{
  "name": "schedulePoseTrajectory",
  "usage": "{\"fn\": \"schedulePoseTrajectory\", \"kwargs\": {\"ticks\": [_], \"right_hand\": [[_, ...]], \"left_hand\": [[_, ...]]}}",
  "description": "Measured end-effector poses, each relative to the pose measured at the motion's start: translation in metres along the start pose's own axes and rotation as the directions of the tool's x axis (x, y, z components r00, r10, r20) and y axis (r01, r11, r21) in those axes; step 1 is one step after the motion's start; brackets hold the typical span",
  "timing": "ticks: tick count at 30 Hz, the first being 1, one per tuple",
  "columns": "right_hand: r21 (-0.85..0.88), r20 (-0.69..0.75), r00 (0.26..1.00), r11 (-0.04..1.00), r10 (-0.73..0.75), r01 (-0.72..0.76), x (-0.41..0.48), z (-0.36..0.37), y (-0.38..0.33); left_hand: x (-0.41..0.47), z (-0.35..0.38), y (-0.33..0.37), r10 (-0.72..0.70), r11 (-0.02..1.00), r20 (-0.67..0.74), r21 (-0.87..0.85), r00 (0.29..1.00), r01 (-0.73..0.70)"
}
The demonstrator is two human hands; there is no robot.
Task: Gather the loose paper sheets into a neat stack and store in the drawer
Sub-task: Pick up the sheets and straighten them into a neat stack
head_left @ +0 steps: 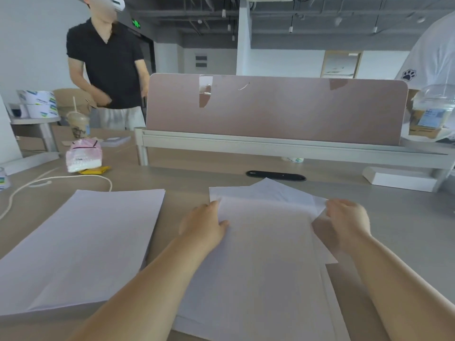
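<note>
A loose pile of white paper sheets (266,244) lies on the desk in front of me, its sheets skewed at the far end. My left hand (204,227) grips the pile's left edge near the top. My right hand (344,222) holds the right edge, fingers pinching a few sheets that stick out. A second, neater stack of white paper (81,244) lies to the left, untouched. No drawer is in view.
A pink-brown desk divider (275,109) stands behind the papers, with a black cable slot (275,175) below it. A white cord (61,179), a pink bag (82,156) and a drink cup (78,125) lie at the left. A white box (398,179) sits at the right. Two people stand beyond the desk.
</note>
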State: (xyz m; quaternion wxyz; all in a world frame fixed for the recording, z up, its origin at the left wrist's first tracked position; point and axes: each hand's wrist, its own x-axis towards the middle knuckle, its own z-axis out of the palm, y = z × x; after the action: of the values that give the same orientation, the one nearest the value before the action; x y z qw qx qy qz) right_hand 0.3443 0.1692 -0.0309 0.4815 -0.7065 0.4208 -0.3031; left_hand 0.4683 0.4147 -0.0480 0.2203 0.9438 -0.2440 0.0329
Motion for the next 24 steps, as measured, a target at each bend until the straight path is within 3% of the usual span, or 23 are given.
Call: {"fn": "schedulePoseTrajectory", "kwargs": {"ticks": [2, 4, 7, 9, 12, 16, 18, 21, 24], "right_hand": [[0.243, 0.034, 0.971, 0.94, 0.237, -0.238, 0.011, -0.006, -0.008], [0.368, 0.248, 0.911, 0.838, 0.329, -0.403, 0.016, -0.012, -0.018], [0.176, 0.434, 0.817, 0.853, 0.38, -0.491, 0.009, -0.015, -0.033], [0.024, 0.536, 0.75, 0.881, 0.388, -0.473, 0.008, -0.011, -0.036], [-0.069, 0.643, 0.676, 0.905, 0.361, -0.419, 0.005, 0.002, -0.034], [-0.102, 0.563, 0.759, 0.939, 0.328, -0.33, -0.004, 0.015, -0.034], [-0.213, 0.505, 0.794, 0.94, 0.339, -0.266, -0.004, 0.017, -0.031], [-0.216, 0.417, 0.856, 0.948, 0.307, -0.235, 0.009, 0.018, -0.017], [-0.105, 0.327, 0.902, 0.959, 0.283, -0.263, 0.018, 0.014, -0.008]], "left_hand": [[-0.002, -0.004, 0.005, -0.065, 0.995, -0.074, 0.068, 0.995, 0.07], [-0.004, -0.005, 0.01, -0.111, 0.992, -0.102, 0.052, 0.989, 0.117], [-0.005, -0.006, 0.013, -0.172, 0.973, -0.069, -0.167, 0.983, 0.159], [-0.006, -0.009, 0.015, -0.199, 0.938, -0.027, -0.296, 0.98, 0.183], [-0.006, -0.009, 0.013, -0.204, 0.896, 0.014, -0.4, 0.979, 0.193], [-0.004, -0.011, 0.007, -0.253, 0.838, 0.033, -0.492, 0.967, 0.236], [-0.003, -0.013, 0.006, -0.258, 0.833, -0.007, -0.508, 0.966, 0.218], [-0.002, -0.013, 0.002, -0.173, 0.932, -0.098, -0.338, 0.98, 0.131], [0.0, -0.005, -0.003, 0.009, 0.995, 0.039, -0.101, 0.999, -0.005]]}}
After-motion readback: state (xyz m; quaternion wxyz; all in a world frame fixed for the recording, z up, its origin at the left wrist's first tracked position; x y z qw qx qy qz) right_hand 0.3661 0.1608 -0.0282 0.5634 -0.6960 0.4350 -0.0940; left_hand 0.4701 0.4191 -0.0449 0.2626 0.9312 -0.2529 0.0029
